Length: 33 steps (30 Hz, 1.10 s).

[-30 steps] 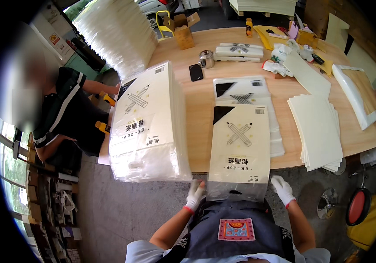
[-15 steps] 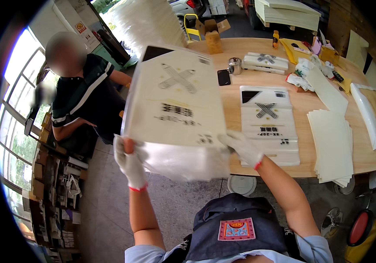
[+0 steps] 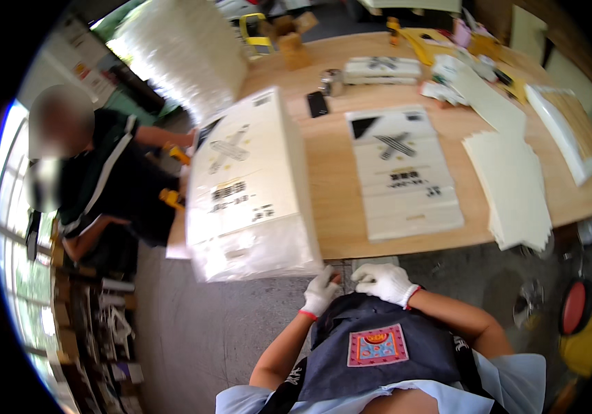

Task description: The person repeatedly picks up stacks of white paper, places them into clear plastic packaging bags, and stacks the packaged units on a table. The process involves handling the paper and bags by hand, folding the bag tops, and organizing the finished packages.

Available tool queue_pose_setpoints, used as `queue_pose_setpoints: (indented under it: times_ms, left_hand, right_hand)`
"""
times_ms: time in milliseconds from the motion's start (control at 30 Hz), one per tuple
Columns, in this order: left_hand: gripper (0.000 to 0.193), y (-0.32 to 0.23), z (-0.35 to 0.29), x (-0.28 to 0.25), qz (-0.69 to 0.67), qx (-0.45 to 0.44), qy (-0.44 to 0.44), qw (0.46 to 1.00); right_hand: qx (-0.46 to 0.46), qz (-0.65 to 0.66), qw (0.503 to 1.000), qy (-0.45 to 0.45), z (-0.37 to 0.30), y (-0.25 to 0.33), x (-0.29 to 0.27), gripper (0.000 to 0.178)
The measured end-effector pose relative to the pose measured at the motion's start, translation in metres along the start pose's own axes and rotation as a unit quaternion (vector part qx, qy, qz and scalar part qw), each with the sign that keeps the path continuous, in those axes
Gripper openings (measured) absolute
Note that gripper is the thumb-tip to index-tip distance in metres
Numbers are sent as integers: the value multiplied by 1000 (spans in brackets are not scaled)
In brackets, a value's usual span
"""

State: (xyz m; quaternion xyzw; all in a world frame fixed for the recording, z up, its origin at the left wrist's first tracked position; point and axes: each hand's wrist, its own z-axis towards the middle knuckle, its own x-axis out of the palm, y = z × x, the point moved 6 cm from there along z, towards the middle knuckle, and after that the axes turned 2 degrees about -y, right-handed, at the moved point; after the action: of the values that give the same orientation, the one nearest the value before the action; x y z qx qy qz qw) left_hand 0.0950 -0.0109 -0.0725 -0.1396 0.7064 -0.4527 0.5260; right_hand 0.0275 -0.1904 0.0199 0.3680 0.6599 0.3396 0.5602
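Observation:
Both my hands wear white gloves with red cuffs and are in front of my apron [image 3: 378, 345]. My left hand [image 3: 320, 292] is just below the near right corner of a tall stack of white printed packages [image 3: 241, 186], its fingers loosely bent and some bare fingertips showing. My right hand [image 3: 387, 283] is beside it, fingers loosely curled with nothing visible in them. The stack stands at the table's left end, its clear plastic flaps hanging at the near side. To its right a flat printed plastic bag [image 3: 406, 176] lies on the wooden table [image 3: 327, 179].
A person [image 3: 116, 159] stands left of the stack, by yellow-handled tools [image 3: 174, 199]. On the table are fanned cream sheets [image 3: 506, 186], a phone [image 3: 317, 104], a metal pot [image 3: 332, 82] and folded bags [image 3: 382, 67]. A plastic-wrapped pile [image 3: 178, 55] rises behind; a red-seated stool [image 3: 574, 303] stands right.
The printed package that both my hands held now rests on the table's left end. My hands have let go and drawn back together to my apron. The view has shifted.

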Motion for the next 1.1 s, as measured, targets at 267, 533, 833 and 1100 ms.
queue_pose_setpoints:
  times_ms: [267,533,833,1100]
  left_hand:
    - [22,-183,150,111,159,259,31,952]
    - [24,-118,220,150,54,135,230,962]
    - [21,-208,238,90,-163,112,69,978]
    - [11,-251,230,25,-416,54,92,903]
  right_hand:
    - [194,-37,974,-107,-97,-79,-62,28]
    - [139,24,959,-246,-84,-102,-83,25]
    - [151,280,864,-390,61,-223,-122,40]
    - [286,47,942,-170,-11,-115,-156,46]
